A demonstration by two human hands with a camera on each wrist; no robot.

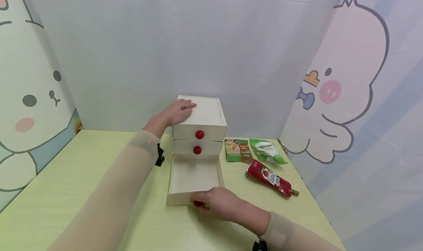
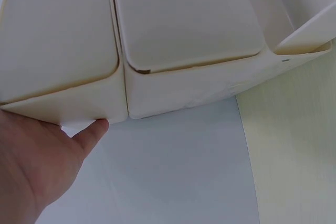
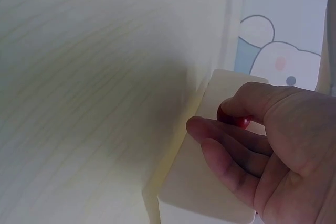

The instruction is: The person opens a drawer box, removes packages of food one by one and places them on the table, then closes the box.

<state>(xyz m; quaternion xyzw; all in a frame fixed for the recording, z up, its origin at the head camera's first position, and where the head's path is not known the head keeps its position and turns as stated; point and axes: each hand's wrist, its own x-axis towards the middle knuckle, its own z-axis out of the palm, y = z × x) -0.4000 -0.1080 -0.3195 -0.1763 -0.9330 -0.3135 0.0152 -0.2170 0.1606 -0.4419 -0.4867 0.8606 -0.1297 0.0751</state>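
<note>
A white cabinet of three stacked drawers (image 1: 205, 111) stands on the table, each drawer front bearing a round red knob. The bottom drawer (image 1: 196, 174) is pulled far out and nothing lies in its visible inside; the upper two are closed. My left hand (image 1: 180, 111) rests on the cabinet's top left edge, fingers laid on top and thumb (image 2: 93, 135) against the side. In front, my right hand (image 1: 219, 204) pinches the bottom drawer's red knob (image 3: 234, 117) between thumb and forefinger, the other fingers loosely bent near the drawer front (image 3: 210, 177).
Right of the cabinet lie a green and brown food packet (image 1: 238, 150), a green and white bag (image 1: 268, 151) and a red spouted pouch (image 1: 271, 178) with a capped end. A pale curtain (image 1: 132, 60) hangs behind the table (image 1: 99, 163), and cartoon-printed cloth flanks both sides.
</note>
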